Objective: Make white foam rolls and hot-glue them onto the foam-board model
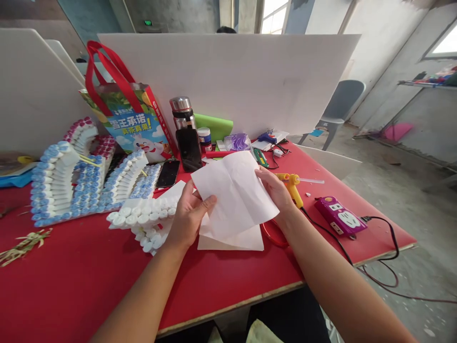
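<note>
Both hands hold a sheet of white paper (235,195), slightly creased and tilted, above the red table. My left hand (191,212) pinches its left edge, thumb on top. At the right edge, my right hand (274,190) grips the sheet, with most of its fingers hidden behind the paper. Another white sheet (246,240) lies on the table underneath. Close to my left forearm stands a structure of white paper rolls (143,216). A yellow glue gun (293,190) with a clear glue stick lies just beyond my right hand.
Blue-and-white rolled-paper pieces (71,186) fill the left of the red table (89,281). A shopping bag (132,124), a thermos (183,114) and phones (167,174) stand or lie behind. A purple power strip (341,216) trails cable over the right edge. A white board (243,81) rises at the back.
</note>
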A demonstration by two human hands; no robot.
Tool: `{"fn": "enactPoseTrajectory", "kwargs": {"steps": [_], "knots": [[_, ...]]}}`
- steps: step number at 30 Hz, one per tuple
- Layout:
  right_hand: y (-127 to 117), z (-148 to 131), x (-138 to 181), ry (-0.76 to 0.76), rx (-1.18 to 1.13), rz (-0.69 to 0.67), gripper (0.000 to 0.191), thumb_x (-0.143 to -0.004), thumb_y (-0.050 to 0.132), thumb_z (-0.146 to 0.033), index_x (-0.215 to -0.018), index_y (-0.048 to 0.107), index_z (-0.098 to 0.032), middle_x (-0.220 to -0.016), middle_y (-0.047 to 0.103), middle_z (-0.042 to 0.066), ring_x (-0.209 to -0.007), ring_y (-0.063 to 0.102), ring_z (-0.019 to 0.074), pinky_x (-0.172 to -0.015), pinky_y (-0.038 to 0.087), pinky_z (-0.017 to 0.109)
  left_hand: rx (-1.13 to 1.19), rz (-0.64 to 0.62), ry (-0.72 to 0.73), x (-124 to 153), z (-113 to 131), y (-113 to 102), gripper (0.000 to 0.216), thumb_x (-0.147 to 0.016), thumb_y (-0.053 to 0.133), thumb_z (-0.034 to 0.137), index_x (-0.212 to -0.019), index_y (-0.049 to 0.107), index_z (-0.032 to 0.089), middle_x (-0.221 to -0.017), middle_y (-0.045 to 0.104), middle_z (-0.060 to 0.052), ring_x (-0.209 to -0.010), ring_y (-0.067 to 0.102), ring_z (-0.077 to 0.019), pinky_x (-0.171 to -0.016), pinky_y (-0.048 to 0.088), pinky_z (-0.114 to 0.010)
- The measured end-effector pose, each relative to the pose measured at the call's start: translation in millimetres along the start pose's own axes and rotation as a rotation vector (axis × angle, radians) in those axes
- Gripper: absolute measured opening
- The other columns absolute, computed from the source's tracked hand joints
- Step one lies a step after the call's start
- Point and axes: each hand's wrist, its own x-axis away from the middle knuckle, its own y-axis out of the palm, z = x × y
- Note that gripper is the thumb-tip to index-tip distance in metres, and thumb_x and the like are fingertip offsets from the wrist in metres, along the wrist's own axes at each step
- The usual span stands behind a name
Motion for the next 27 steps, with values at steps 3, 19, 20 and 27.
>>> {"fn": "enactPoseTrajectory", "kwargs": {"steps": [3, 19, 20, 27], "knots": [[-5, 5, -6, -0.075, 0.097, 0.115, 0.029, -0.075, 0.073, -0.046, -0.088, 0.06, -0.023, -0.074, 0.065, -0.001, -0.059, 0.058, 0.0148, -0.056, 0.046, 0.027, -0.033, 0.157, 0.07, -1, 0, -2, 0.077, -0.083, 0.072, 0.033, -0.149, 0.033, 0.031, -0.102, 0.071, -0.006, -0.084, 0.07, -0.0191, -0.074, 0.056, -0.032], [-12, 12, -8, -0.254, 0.351, 0.053, 0.03, -0.074, 0.077, -0.034, -0.102, 0.078, -0.023, -0.074, 0.068, 0.0, -0.065, 0.059, 0.0136, -0.066, 0.052, 0.03, -0.249, 0.216, 0.137, -5, -4, -11, 0.03, -0.079, 0.075, 0.029, -0.108, 0.072, 0.022, -0.093, 0.066, -0.003, -0.087, 0.06, -0.0159, -0.078, 0.051, -0.027], [-12, 12, -8, -0.252, 0.357, 0.05, 0.03, -0.074, 0.077, -0.034, -0.102, 0.078, -0.023, -0.072, 0.068, -0.001, -0.065, 0.059, 0.0137, -0.065, 0.052, 0.03, -0.252, 0.221, 0.131, -5, -4, -11, 0.03, -0.079, 0.075, 0.028, -0.108, 0.073, 0.022, -0.094, 0.066, -0.004, -0.087, 0.06, -0.0163, -0.079, 0.051, -0.027], [-11, 7, -5, -0.23, 0.347, 0.03, 0.026, -0.07, 0.078, -0.03, -0.095, 0.078, -0.023, -0.079, 0.07, 0.001, -0.068, 0.06, 0.0147, -0.064, 0.05, 0.029, -0.127, 0.134, 0.024, -5, -3, -15, 0.04, -0.075, 0.069, 0.019, -0.115, 0.073, 0.023, -0.1, 0.071, -0.006, -0.089, 0.063, -0.0182, -0.076, 0.052, -0.028]]}}
